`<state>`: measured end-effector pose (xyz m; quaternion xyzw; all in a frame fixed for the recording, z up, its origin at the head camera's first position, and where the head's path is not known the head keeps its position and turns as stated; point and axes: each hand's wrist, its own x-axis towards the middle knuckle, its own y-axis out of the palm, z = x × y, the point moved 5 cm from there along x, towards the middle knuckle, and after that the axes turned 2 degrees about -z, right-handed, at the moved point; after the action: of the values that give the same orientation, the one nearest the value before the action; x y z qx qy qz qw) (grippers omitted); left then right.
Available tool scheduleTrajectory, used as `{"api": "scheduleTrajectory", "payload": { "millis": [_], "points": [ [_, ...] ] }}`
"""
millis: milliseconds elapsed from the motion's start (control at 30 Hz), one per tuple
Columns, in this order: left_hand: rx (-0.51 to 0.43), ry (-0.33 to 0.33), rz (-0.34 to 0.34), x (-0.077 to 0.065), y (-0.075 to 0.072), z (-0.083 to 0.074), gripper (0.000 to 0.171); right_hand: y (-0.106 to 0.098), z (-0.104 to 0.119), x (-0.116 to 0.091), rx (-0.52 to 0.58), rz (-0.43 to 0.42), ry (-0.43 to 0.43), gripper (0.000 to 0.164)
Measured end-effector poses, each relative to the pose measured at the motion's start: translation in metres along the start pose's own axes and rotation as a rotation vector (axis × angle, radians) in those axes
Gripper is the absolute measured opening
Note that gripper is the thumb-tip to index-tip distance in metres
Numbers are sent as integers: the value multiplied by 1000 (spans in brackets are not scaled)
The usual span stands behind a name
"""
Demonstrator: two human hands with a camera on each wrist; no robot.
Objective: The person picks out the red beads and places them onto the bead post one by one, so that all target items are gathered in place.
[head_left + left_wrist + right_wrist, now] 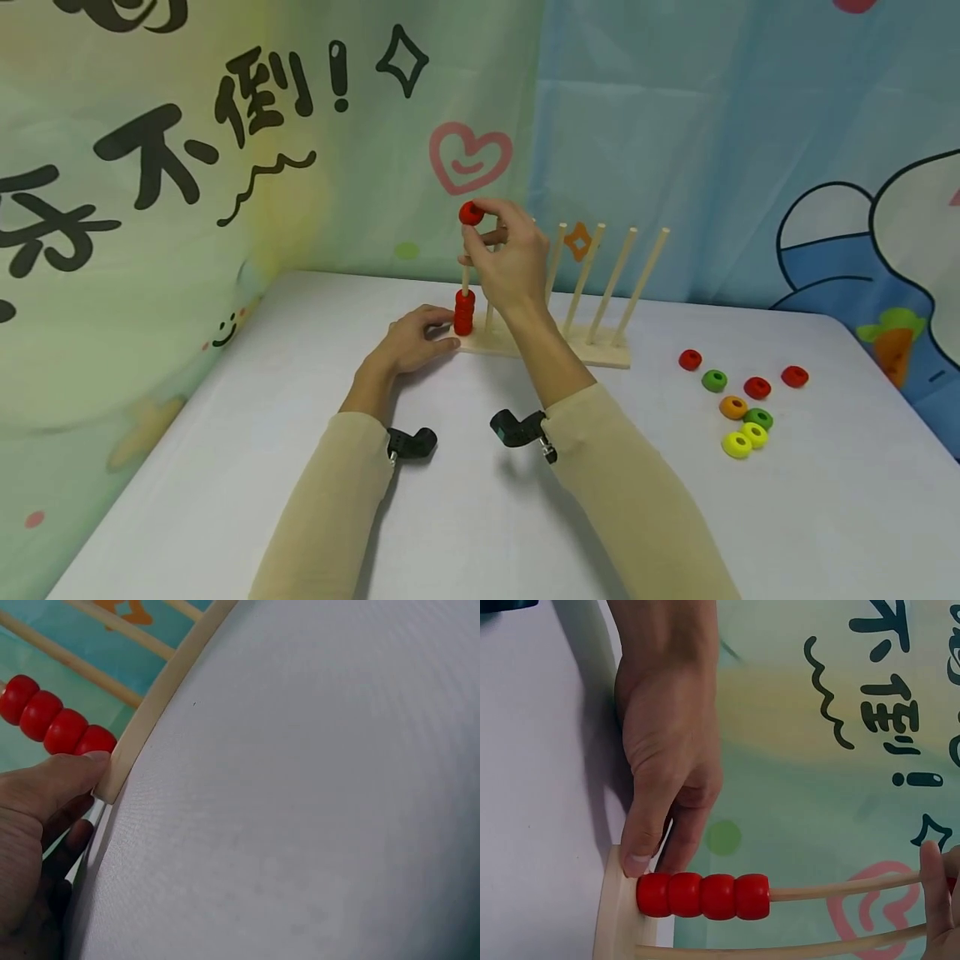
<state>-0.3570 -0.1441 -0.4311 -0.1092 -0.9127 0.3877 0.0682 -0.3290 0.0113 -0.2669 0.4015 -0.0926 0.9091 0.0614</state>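
A wooden peg rack with several upright rods stands near the table's back edge. Red beads are stacked at the foot of its leftmost rod. My right hand pinches another red bead at the top of that rod; whether the rod tip is inside its hole cannot be seen. My left hand holds the left end of the rack's base. In the left wrist view its thumb lies on the base beside the lowest bead, the other fingers behind. Only part of the right hand shows in the right wrist view.
Loose beads lie on the white table to the right of the rack: red, green, orange and yellow. Behind the table hangs a printed cloth.
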Motion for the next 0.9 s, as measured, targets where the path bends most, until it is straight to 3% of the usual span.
{"api": "scheduleTrajectory", "payload": {
  "millis": [167, 300, 533, 900],
  "points": [
    [-4, 0, -2, -1, -2, 1, 49, 4, -10, 3, -40, 66, 73, 31],
    [-2, 8, -9, -2, -3, 1, 49, 5, -10, -1, 4, 96, 101, 41],
    [4, 3, -2, 0, -1, 0, 50, -5, 24, -10, 63, 88, 97, 42],
    [-4, -7, 2, 1, -2, -1, 51, -17, 35, -16, 185, 124, 123, 39]
  ]
}}
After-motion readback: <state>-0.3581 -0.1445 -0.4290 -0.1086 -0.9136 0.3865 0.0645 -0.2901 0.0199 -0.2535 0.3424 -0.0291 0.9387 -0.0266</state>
